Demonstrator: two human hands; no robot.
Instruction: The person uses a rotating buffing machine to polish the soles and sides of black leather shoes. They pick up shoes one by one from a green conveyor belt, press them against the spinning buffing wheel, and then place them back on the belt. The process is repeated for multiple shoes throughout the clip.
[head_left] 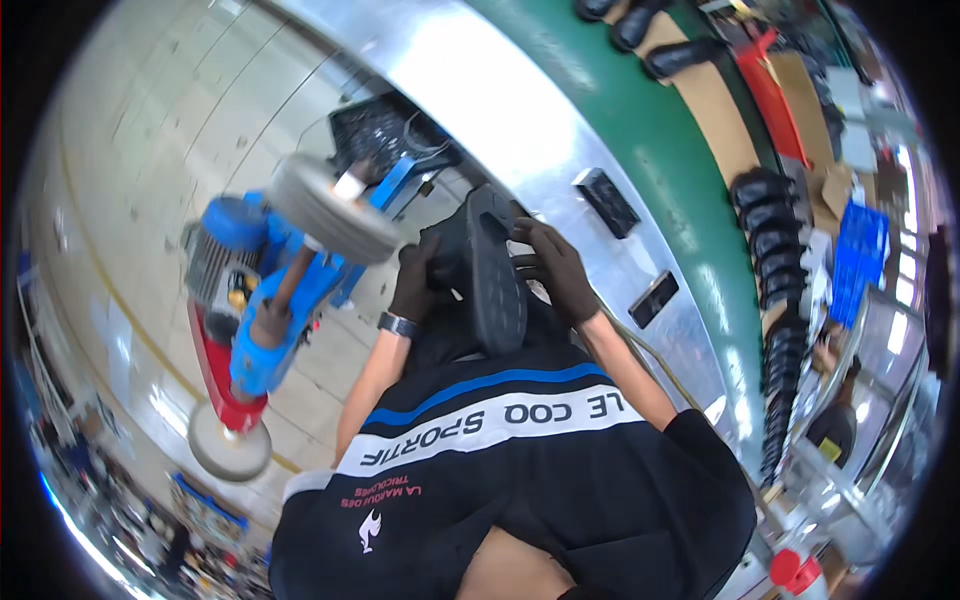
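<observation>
- a green conveyor belt (640, 130) runs beside a shiny metal ledge (500, 110).
- dark shoes (765, 235) lie in a row on the belt, with more (640, 25) further along it.
- flat black panels (606, 200) sit on the ledge.
- the pale tiled floor (150, 140) carries a blue grinder (270, 290) on a red base.
</observation>
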